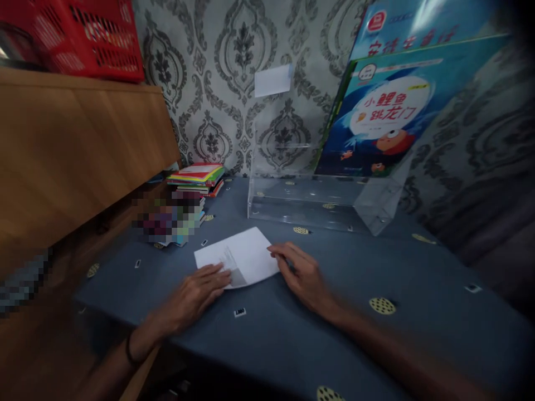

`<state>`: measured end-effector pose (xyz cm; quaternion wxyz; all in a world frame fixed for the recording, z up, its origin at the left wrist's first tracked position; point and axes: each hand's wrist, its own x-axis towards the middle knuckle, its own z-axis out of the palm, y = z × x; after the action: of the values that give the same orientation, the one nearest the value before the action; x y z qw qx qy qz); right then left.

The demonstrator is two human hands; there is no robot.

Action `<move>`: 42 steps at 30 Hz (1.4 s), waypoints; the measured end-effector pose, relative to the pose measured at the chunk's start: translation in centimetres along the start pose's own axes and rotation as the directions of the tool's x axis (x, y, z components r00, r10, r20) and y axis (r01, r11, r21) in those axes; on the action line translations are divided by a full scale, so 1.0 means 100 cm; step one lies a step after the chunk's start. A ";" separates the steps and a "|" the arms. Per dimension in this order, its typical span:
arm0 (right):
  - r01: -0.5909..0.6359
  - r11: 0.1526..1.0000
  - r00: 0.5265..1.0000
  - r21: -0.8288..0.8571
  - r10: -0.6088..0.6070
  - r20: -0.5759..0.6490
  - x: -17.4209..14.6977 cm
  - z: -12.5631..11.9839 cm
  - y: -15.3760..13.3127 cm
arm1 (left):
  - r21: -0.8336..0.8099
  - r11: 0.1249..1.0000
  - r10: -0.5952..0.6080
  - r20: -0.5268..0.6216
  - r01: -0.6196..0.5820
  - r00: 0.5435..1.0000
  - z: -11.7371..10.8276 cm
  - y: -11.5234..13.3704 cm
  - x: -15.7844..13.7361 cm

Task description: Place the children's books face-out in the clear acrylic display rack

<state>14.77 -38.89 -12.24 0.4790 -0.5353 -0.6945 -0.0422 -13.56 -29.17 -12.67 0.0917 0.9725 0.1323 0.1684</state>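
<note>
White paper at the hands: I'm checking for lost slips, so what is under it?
Dark blue tablecloth shows around the white paper, while the left hand covers part of its near left side. Whatever lies directly beneath the paper is hidden.

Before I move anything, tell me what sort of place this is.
Probably a reading or study corner at home: picture books stand in a clear plastic rack, stacked books lie on the table, and patterned wallpaper rises behind.
</note>
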 end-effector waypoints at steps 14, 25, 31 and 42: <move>0.067 0.982 0.867 -0.177 0.030 0.497 -0.010 0.004 -0.003 | -0.177 0.965 0.237 0.258 -0.195 0.937 -0.003 0.007 0.072; 0.061 0.968 0.844 -0.244 0.080 0.531 0.004 0.005 0.025 | 0.035 0.970 0.239 0.036 -0.240 0.970 0.036 -0.013 0.110; 0.098 0.959 0.827 -0.266 0.070 0.558 0.013 0.006 0.036 | 0.123 0.980 0.156 0.032 -0.159 0.987 0.045 -0.014 0.112; -0.004 0.920 0.838 -0.391 0.217 0.501 0.002 0.003 0.033 | 0.101 0.980 0.166 0.047 -0.170 0.985 0.043 -0.014 0.111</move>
<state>17.21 -37.16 -13.78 0.1567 -0.6470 -0.7462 0.0052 -2.26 -25.24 -13.59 0.0287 0.9867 0.0564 0.1497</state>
